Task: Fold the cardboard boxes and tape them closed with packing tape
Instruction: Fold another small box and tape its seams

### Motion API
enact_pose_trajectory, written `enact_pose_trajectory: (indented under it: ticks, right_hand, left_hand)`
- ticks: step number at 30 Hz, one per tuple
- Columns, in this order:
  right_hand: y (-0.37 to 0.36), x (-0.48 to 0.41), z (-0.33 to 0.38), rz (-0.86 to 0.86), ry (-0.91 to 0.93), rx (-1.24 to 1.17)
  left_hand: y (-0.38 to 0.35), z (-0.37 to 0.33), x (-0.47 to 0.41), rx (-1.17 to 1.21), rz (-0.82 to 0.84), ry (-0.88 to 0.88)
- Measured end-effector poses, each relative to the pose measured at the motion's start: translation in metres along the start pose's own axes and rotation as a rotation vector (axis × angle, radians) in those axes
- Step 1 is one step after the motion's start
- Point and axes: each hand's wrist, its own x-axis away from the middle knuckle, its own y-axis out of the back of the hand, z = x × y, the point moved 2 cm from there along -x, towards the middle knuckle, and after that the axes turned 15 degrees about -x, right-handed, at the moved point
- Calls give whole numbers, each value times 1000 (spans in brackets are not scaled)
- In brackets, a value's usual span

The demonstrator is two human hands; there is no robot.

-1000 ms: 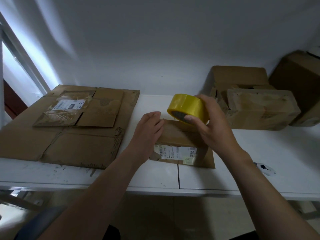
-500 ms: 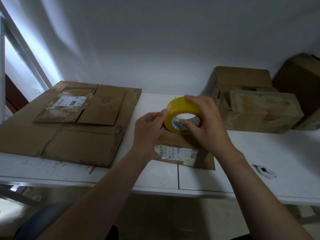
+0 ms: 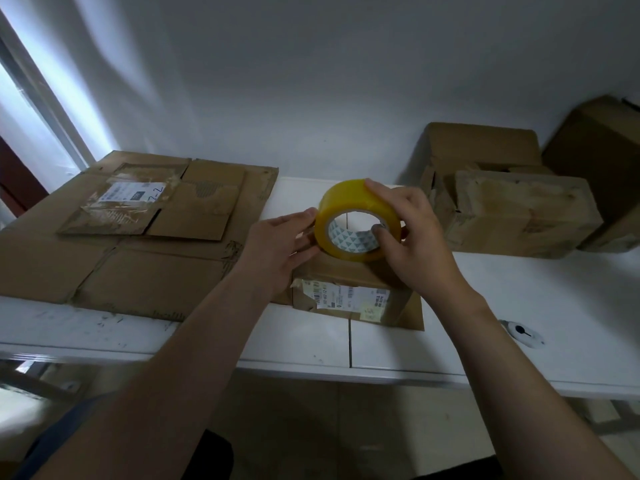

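A yellow roll of packing tape (image 3: 341, 202) is held upright above a small cardboard box (image 3: 349, 289) with a white shipping label on its near face. My right hand (image 3: 412, 237) grips the roll, thumb inside the core and fingers over the top. My left hand (image 3: 277, 244) touches the roll's left edge with its fingertips; the fingers look nearly straight. The box sits on the white table (image 3: 519, 306) near its front edge, partly hidden by both hands.
Flattened cardboard sheets (image 3: 138, 237) cover the table's left part, stacked in layers. Assembled boxes (image 3: 512, 209) stand at the back right against the wall, a larger one (image 3: 602, 150) behind them. A small white round object (image 3: 523, 332) lies right of my right forearm.
My right hand has turned the tape roll so its open core faces me. My left hand has left the box top and moved up to the roll's left edge.
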Motion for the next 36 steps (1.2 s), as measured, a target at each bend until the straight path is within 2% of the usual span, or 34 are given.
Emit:
enact_pose_trajectory:
  ticks: [6, 9, 17, 22, 24, 28, 31, 36]
  right_hand:
    - [-17, 10, -6, -59, -99, -183]
    - [-19, 10, -1, -42, -43, -123]
    - [5, -3, 12, 35, -57, 188]
    - [-17, 16, 5, -127, -129, -55]
    - [-21, 20, 3, -125, -138, -102]
    - [-17, 16, 5, -83, -136, -87]
    - [-18, 16, 5, -65, -125, -61]
    - [-15, 13, 7, -64, -110, 16]
  left_hand:
    - [1, -2, -1, -57, -67, -45]
    - [4, -2, -1, -71, -143, -79]
    - [6, 3, -7, -115, -162, -60]
    - [6, 9, -12, -173, -160, -79]
    - [7, 11, -14, -158, -178, -84]
    - [8, 7, -15, -92, -150, -62]
    - [6, 3, -12, -154, -104, -64]
    - [6, 3, -13, -226, -143, -97]
